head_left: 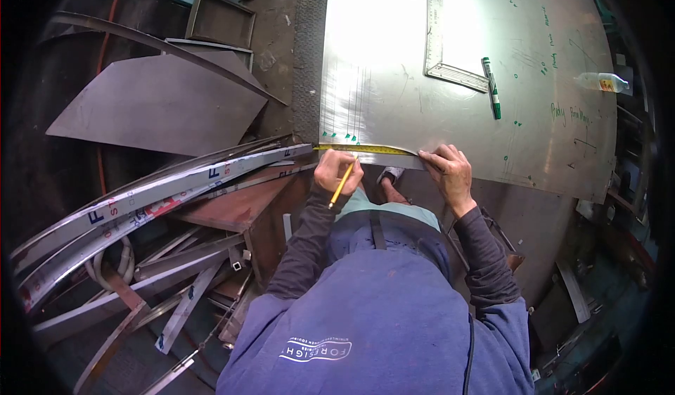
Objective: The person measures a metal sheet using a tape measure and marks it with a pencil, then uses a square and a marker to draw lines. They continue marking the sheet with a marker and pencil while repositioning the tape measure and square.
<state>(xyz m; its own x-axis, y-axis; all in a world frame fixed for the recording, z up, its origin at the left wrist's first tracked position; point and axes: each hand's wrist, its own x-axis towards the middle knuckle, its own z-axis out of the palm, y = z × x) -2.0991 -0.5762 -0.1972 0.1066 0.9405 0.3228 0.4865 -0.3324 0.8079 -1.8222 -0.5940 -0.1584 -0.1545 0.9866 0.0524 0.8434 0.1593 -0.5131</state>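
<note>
As seen from above, found metal sheet (527, 57) spread ahead, marked in green. Observed metal square (434, 33) lying on it. Noted yellow tape measure (365, 149) along near edge, right end pinched in right hand (451, 177); green marker (492, 89) beside square; yellow pencil (342, 185) gripped in left hand (336, 171), close to tape.

The pencil (341, 187) and tape measure (373, 149) are yellow

Single head-worn camera looks down over the wearer's chest.
</note>
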